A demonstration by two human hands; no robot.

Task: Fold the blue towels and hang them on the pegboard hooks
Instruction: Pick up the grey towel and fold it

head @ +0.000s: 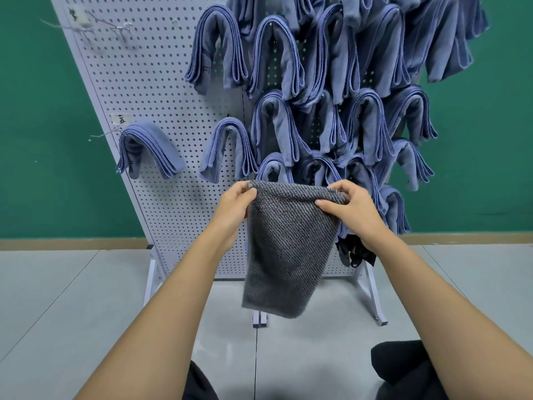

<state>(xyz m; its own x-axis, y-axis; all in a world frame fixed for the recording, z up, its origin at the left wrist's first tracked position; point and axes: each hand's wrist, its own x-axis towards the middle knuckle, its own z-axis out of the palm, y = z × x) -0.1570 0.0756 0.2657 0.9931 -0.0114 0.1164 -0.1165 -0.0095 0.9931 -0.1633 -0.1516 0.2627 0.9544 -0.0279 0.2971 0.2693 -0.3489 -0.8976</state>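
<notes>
just one camera here. it sits on the person's head and looks forward and down. the left arm point(173, 307) and right arm point(427, 298) reach out from the bottom edge, very close. the pegboard point(150, 90) stands near, straight ahead, and looks tilted. the floor point(57, 298) fills the low part. the green wall point(43, 140) sits behind. the view is wide.

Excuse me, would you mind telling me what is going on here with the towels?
A person holds up a grey towel in front of a white pegboard. The left hand pinches one top corner and the right hand pinches the other, so the towel hangs straight down. Many folded blue towels are draped over hooks, mostly on the board's right side. A few hooks at the upper left are bare.
</notes>
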